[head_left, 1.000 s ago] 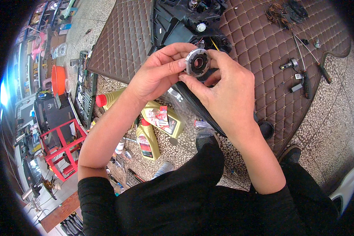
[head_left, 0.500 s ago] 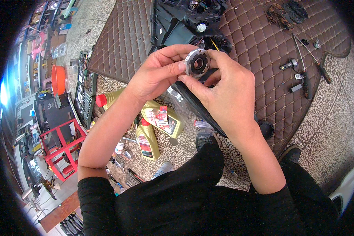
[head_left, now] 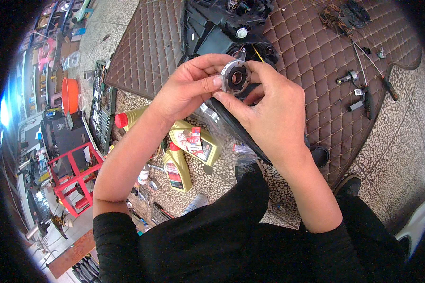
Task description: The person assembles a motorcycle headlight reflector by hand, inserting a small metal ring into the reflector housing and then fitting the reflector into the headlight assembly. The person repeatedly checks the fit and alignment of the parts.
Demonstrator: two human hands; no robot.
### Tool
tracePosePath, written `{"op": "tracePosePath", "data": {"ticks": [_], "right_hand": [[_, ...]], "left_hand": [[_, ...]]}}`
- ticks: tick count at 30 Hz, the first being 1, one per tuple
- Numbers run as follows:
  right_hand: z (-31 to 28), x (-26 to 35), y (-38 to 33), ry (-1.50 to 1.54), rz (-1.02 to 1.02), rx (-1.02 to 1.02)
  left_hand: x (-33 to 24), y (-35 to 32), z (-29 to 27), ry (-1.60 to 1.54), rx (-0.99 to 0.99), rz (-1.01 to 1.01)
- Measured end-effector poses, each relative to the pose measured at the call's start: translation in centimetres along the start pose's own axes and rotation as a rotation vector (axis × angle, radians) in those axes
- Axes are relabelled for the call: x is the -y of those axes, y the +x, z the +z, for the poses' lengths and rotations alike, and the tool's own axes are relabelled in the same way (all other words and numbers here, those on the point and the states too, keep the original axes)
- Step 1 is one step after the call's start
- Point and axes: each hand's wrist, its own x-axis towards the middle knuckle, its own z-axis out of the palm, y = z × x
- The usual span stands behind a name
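Both hands are raised in front of me around a round metal ring (head_left: 235, 75) with a black, notched centre and a hole through it. My left hand (head_left: 186, 87) pinches the ring's left edge between thumb and fingers. The fingers of my right hand (head_left: 276, 101) curl against its right side, with the thumb just below. Just beyond the ring, a black headlight housing (head_left: 205, 40) lies on the brown quilted mat (head_left: 297, 42); a yellow wire shows at its round opening. Beneath my right hand runs a dark curved strip whose kind I cannot make out.
Gold oil bottles (head_left: 177, 170) with red caps lie on the speckled floor, left of my knees. A tool case (head_left: 101, 104) lies open farther left, near an orange bucket (head_left: 70, 95) and a red metal frame (head_left: 75, 177). Screwdrivers (head_left: 389, 88) and a bulb (head_left: 348, 77) rest on the mat at right.
The ring has shifted very slightly to the left and turned a little between my fingers. Both hands keep their hold, and the surroundings look the same.
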Motion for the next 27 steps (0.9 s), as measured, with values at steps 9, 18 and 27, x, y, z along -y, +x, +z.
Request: {"op": "tracePosePath", "data": {"ticks": [9, 18, 27], "right_hand": [[0.2, -0.6, 0.0, 0.006, -0.018, -0.012], [0.7, -1.8, 0.2, 0.045, 0.024, 0.002], [0.8, -3.1, 0.3, 0.094, 0.053, -0.003]], "left_hand": [[0.2, 0.0, -0.5, 0.048, -0.036, -0.031], [0.8, 0.5, -0.8, 0.083, -0.045, -0.058], [1.7, 1.1, -0.5, 0.140, -0.085, -0.090]]}}
